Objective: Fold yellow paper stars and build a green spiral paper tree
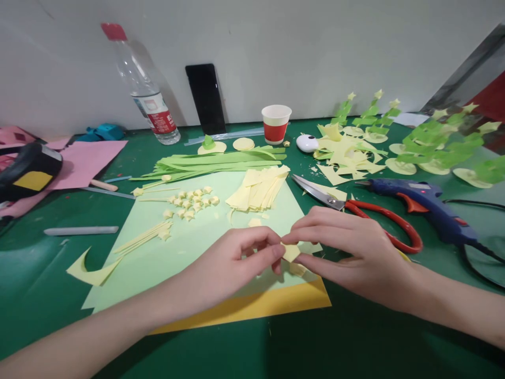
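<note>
While your left hand (239, 258) pinches the folded yellow paper piece (292, 253) between thumb and fingers, your right hand (357, 252) holds its other side in a narrow grip. The piece is above the light green sheet (197, 237), near the red-handled scissors (334, 202).

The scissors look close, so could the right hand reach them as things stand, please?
Probably yes: the scissors lie just beyond the right hand, with nothing visible blocking their red handles, though its fingers are busy at the folded paper.
</note>
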The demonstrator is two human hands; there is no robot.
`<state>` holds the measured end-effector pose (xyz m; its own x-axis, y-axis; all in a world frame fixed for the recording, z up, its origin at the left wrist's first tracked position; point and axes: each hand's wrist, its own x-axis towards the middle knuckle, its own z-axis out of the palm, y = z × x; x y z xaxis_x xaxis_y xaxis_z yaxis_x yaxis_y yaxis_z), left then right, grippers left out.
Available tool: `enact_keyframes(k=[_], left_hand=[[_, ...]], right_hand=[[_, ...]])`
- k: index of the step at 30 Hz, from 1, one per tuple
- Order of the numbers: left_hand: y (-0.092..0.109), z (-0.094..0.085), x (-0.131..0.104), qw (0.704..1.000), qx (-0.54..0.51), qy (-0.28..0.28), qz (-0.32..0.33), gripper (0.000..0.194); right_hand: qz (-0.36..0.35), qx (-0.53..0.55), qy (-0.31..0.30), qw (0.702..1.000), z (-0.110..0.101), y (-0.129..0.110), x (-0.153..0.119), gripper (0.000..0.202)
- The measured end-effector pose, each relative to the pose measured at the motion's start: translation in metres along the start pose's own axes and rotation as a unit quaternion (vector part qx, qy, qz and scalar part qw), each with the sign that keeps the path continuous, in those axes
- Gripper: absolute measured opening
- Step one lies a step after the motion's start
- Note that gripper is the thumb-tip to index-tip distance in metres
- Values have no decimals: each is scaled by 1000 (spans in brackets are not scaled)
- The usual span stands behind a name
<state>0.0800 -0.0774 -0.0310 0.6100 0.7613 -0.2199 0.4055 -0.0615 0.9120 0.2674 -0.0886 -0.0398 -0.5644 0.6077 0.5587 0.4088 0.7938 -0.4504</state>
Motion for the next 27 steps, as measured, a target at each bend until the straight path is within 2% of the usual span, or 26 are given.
enact_keyframes(k=[8,13,18,22,24,25,27], left_hand=[[4,3,0,999,33,42,-10,21],[3,6,-2,989,123,69,45,21],[-1,8,-6,949,277,75,133,30],[-4,11,-10,885,403,98,211,31],[-3,12,-12,867,425,113,233,29],[-1,12,-13,873,413,111,235,29],[3,12,-14,907,349,92,217,29]], right_hand=[[-9,-15,-2,1000,1,1,0,13],[4,-50,21,999,4,1,-1,17],[-31,-98,45,994,7,-2,-3,15],[-64,-124,36,989,8,-5,-6,11],[-76,-134,17,988,6,-6,-8,9],[-83,-139,11,987,5,-6,-9,9],[-89,-138,4,986,3,-7,-10,9]])
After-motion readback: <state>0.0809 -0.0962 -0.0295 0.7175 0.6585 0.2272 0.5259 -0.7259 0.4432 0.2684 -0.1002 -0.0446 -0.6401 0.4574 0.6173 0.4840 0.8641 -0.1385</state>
